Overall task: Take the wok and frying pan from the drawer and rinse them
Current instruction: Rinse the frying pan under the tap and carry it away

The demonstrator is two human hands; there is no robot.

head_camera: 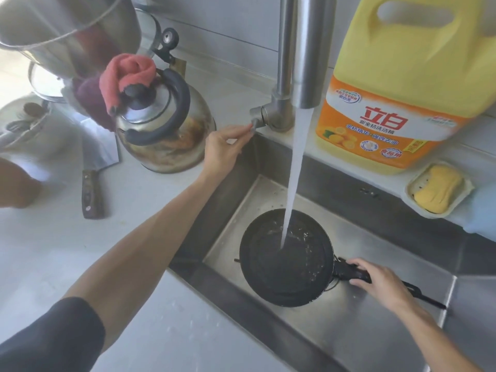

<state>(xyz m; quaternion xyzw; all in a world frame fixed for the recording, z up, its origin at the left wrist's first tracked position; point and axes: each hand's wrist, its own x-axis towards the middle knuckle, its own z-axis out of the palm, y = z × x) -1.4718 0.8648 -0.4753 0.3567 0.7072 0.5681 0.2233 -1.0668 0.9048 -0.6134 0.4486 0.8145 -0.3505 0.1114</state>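
**Strong water on a pan held by one hand**

Nearest to the person, the right hand [381, 280] has its fingers curled around the black handle [354, 275] of the frying pan [287, 257], which sits low in the steel sink [375, 318]. The pan looks about level and already holds some water. A second dark handle [424, 296] shows past the right hand, and a dark rim seems to lie under the pan (maybe the wok is below it, but I cannot tell for sure).

The stream [295, 170] falls thick and straight into the middle of the pan. My worry is splash: so much water hitting a shallow pan can jump over the rim onto the counter [134, 264] and the sleeve. If the pan fills up, it becomes heavy at the far end of the handle, and a wet handle may turn in the grip. If another pan really is underneath, the upper one could also slide on it.

Farther away, the left hand [225, 146] pinches the small lever [253, 126] of the tap [308, 49] between thumb and fingertips. A small turn there probably changes the flow a lot, so the wrong direction would make more splash.

Behind, a kettle [163, 124] with a red cloth [126, 76] stands just beside the left wrist, and a cleaver [94, 170] lies on the counter near it. A quick pull back of the arm could knock them. The big yellow detergent jug [402, 76] and a soap dish [440, 191] stand on the far edge.
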